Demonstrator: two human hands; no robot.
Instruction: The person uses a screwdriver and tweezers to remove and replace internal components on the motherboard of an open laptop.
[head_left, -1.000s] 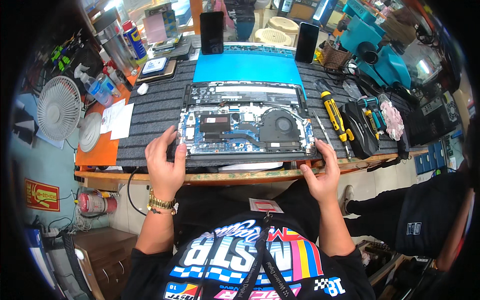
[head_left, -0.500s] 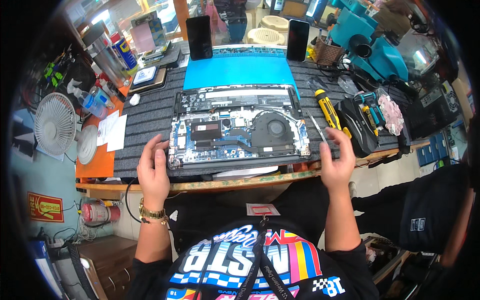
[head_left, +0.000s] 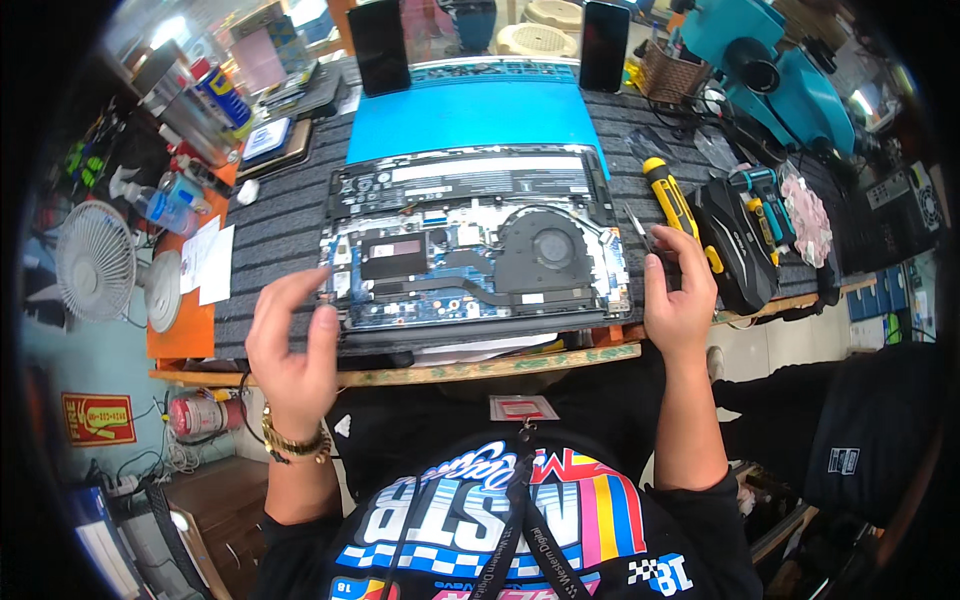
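Note:
An opened laptop (head_left: 470, 270) lies on a ridged grey mat (head_left: 270, 300), its battery (head_left: 470, 183), cooling fan (head_left: 550, 250), heat pipes and blue board exposed. My left hand (head_left: 295, 350) is at the laptop's left edge, fingers curved apart and holding nothing; whether a fingertip touches the case is unclear. Off the right edge, my right hand (head_left: 681, 305) hovers with fingers bent and apart, near a thin metal tool (head_left: 634, 220). A yellow screwdriver (head_left: 672, 195) and a black pouch (head_left: 728, 250) lie beyond that hand.
Behind the laptop are a blue pad (head_left: 460, 115) and two upright phones (head_left: 604, 47). A fan (head_left: 100, 262), bottles (head_left: 165, 205) and papers (head_left: 212, 262) crowd the left. A teal machine (head_left: 800, 95) stands back right; another person's dark-clothed body (head_left: 850, 420) is at right.
My right hand has moved right and up, away from the laptop's edge. My left hand has shifted left and down from its earlier grip position at the corner. The view has shifted slightly.

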